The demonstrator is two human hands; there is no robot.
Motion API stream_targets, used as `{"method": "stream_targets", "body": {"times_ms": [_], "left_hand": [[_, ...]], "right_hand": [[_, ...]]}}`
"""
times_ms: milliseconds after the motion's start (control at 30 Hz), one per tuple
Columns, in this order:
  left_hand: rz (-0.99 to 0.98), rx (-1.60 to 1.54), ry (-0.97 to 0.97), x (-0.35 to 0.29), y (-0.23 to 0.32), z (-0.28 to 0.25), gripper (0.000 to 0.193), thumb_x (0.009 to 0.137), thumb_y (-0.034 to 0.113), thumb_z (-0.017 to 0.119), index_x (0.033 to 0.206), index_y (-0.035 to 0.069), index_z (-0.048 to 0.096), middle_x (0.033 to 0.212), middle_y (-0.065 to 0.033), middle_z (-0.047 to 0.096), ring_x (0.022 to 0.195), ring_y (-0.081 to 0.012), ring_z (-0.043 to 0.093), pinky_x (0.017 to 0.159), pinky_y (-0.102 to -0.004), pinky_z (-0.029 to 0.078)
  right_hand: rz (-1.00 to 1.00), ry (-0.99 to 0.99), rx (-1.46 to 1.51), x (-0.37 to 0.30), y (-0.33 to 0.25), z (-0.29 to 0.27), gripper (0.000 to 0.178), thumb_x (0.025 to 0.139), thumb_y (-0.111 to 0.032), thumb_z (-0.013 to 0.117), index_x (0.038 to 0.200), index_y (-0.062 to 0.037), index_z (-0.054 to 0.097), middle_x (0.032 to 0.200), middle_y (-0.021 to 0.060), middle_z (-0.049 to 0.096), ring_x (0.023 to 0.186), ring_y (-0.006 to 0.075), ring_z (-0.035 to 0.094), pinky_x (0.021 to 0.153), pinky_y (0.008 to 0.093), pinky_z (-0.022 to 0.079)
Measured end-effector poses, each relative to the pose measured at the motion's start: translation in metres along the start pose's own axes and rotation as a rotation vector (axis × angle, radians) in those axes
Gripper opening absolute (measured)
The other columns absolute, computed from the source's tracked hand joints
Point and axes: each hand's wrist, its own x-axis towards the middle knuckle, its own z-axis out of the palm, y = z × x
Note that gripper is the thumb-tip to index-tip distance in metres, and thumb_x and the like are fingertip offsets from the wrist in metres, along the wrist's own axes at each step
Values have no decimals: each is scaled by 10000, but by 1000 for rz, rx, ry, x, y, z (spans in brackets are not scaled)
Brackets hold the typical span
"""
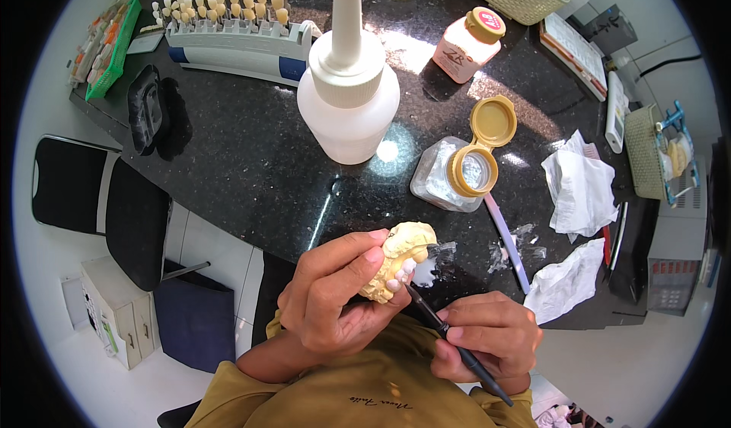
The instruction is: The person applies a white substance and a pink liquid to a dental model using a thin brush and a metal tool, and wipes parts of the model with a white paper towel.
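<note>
We see dark script on the squat pink bottle with a gold cap, a round red label on that cap, and small dark lettering across the mustard-coloured shirt. Our left hand grips the pale-yellow plaster dental model, at its two o'clock. Our right hand, with the model at ten o'clock, pinches a slim black pen-shaped tool, tip just beside the model's white teeth.
</note>
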Motion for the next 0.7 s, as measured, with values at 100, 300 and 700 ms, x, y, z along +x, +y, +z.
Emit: {"method": "stream_targets", "body": {"times_ms": [100,300,700], "left_hand": [[-2,-6,-44,0,1,-3,456,749,46,818,1107,-4,538,1077,-190,607,880,-237,688,721,-292,613],[7,9,41,0,-1,2,427,715,81,842,1059,25,595,1022,-139,676,821,-208,706,652,-266,622],[-1,-14,-49,-2,1,-3,469,744,29,814,1120,8,535,1092,-186,598,896,-248,688,740,-301,615]], "right_hand": [[10,4,-8,-1,-1,0,299,633,29,814,879,38,644,771,161,673,656,251,703,563,289,592],[13,0,0,0,0,-1,299,636,25,814,882,37,646,768,162,674,656,250,703,560,288,591],[18,6,-5,1,-1,1,290,640,29,810,880,39,649,765,163,675,654,247,704,558,283,590]]}}
